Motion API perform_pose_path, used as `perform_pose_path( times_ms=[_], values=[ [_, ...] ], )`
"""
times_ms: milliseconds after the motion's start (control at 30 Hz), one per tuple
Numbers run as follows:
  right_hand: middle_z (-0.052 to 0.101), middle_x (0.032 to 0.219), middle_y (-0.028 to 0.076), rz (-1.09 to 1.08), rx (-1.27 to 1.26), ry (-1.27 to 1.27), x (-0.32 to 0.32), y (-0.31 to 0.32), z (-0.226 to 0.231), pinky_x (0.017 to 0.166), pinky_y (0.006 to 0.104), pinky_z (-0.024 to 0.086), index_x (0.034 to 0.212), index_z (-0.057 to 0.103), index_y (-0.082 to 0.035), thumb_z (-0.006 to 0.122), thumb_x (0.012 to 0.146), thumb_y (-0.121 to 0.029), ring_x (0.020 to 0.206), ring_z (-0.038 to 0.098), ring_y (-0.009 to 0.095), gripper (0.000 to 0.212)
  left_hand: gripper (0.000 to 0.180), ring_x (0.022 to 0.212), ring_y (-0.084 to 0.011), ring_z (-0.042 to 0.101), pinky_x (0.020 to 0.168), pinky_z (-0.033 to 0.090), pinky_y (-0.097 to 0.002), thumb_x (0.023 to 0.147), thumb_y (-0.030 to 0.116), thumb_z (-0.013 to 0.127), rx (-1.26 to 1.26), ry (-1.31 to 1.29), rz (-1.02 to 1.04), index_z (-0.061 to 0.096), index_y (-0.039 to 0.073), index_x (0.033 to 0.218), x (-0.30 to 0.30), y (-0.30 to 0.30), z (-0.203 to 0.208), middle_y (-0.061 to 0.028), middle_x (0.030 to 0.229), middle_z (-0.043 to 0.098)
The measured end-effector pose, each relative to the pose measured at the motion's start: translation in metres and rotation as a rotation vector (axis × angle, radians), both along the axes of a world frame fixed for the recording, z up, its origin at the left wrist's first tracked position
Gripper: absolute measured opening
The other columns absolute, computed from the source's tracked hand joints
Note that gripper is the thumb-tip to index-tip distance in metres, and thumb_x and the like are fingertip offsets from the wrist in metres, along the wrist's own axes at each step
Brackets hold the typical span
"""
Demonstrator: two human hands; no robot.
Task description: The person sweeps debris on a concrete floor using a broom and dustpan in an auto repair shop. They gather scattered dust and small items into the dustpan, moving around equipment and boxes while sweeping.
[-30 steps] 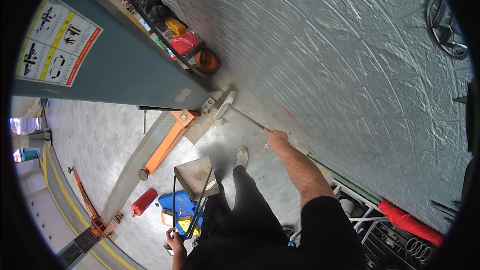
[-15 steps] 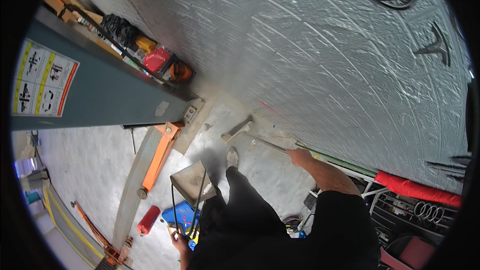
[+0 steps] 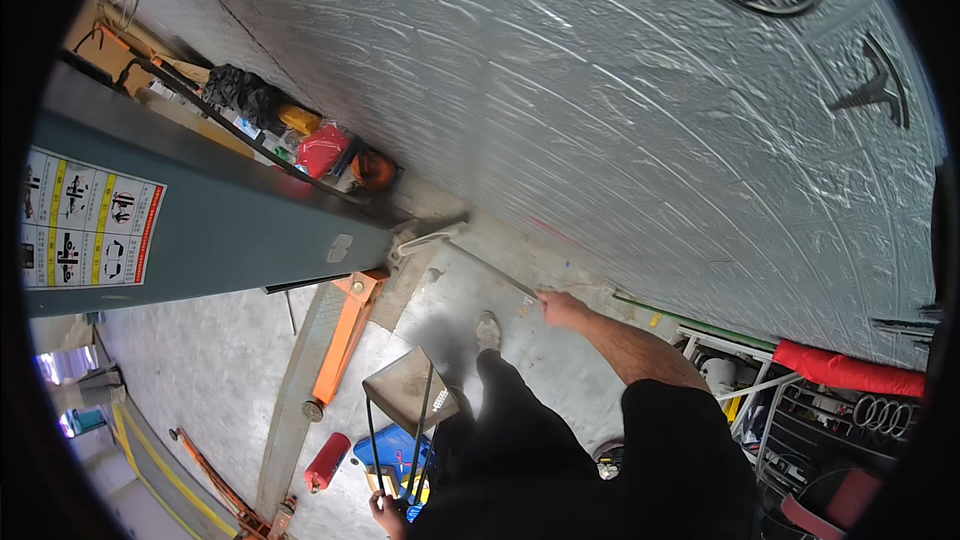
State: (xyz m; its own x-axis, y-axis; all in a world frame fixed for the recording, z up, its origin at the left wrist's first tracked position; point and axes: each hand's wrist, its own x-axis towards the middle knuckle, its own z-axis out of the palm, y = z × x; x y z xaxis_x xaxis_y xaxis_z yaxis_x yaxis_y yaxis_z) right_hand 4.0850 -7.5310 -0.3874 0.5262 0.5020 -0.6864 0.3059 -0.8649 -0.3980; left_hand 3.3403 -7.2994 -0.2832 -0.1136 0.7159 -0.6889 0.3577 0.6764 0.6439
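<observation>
My right hand (image 3: pixel 563 310) is wrapped round the end of a long broom handle (image 3: pixel 495 270). The broom's pale, wide head (image 3: pixel 430 240) rests against the foot of a grey lift post, close to the wall. At the lower edge my left hand (image 3: pixel 388 516) grips the dark frame handle of a long-handled dustpan (image 3: pixel 408 390). The pan hangs beside my leg, its tray facing up with a small pale patch at one corner. Just ahead of my body, a shoe (image 3: pixel 488 332) stands on the concrete floor.
The grey lift post (image 3: pixel 240 230) with an orange lift arm (image 3: pixel 345 340) stands left. A red cylinder (image 3: pixel 326 462) and a blue case (image 3: pixel 390 452) lie near the dustpan. Silver-sheeted wall (image 3: pixel 600 120) rises ahead; a rack with a red roll (image 3: pixel 845 368) is at right.
My right hand and the broom have moved left and forward, bringing the broom head from open floor to the post's foot. The view has shifted; my left hand still holds the dustpan.
</observation>
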Motion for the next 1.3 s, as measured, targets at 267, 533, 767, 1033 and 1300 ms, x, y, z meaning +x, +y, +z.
perform_pose_path(
  times_ms=[267, 533, 767, 1033, 1300],
  values=[
    [0.08, 0.103, 0.034, -0.326, 0.217, 0.132, -0.098, 0.054, 0.002, 0.079, 0.0568, 0.066, 0.172, 0.042, -0.004, 0.063, 0.103, -0.016, 0.087, 0.082, 0.047, 0.073, 0.043, 0.083, -0.0168, 0.068, 0.078, 0.058, -0.0354, 0.105, 0.02, 0.079, 0.179, 0.19, -0.376, 0.065, 0.007, 0.144, -0.02, -0.023, -0.015, -0.0051, 0.095, 0.076],
    [0.081, 0.127, 0.032, -0.603, 0.154, 0.226, -0.094, 0.29, -0.044, 0.096, 0.0543, 0.068, 0.155, 0.055, 0.002, 0.066, 0.101, -0.019, 0.113, 0.082, 0.048, 0.059, 0.033, 0.075, -0.0139, 0.062, 0.069, 0.05, -0.033, 0.105, 0.014, 0.074, 0.054, 0.113, -0.154, 0.067, 0.009, 0.137, 0.024, -0.013, -0.016, -0.0027, 0.087, 0.07],
    [0.079, 0.138, 0.027, -0.637, 0.035, 0.166, -0.098, 0.364, -0.115, 0.108, 0.0545, 0.064, 0.157, 0.05, -0.006, 0.046, 0.116, -0.027, 0.125, 0.078, 0.047, 0.046, 0.027, 0.067, -0.0113, 0.057, 0.061, 0.043, -0.0309, 0.105, 0.009, 0.07, 0.032, 0.145, -0.121, 0.068, 0.01, 0.132, 0.03, -0.026, -0.003, -0.0006, 0.081, 0.065],
    [0.079, 0.142, 0.023, -0.42, -0.083, 0.048, -0.091, 0.241, -0.118, 0.113, 0.0555, 0.061, 0.153, 0.064, -0.01, 0.042, 0.119, -0.037, 0.132, 0.075, 0.045, 0.049, 0.022, 0.058, -0.0084, 0.051, 0.051, 0.036, -0.0285, 0.105, 0.003, 0.066, 0.055, 0.117, -0.106, 0.07, 0.012, 0.125, 0.008, -0.032, -0.005, 0.0018, 0.073, 0.059],
    [0.076, 0.147, 0.023, -0.328, -0.221, 0.102, -0.169, 0.099, -0.062, 0.112, 0.0552, 0.061, 0.153, 0.065, -0.006, 0.051, 0.116, -0.025, 0.134, 0.074, 0.047, 0.043, 0.025, 0.055, -0.0093, 0.049, 0.051, 0.035, -0.0303, 0.104, -0.003, 0.066, 0.063, 0.085, -0.204, 0.069, 0.011, 0.124, -0.035, 0.014, -0.015, 0.0, 0.07, 0.059]
  ],
)
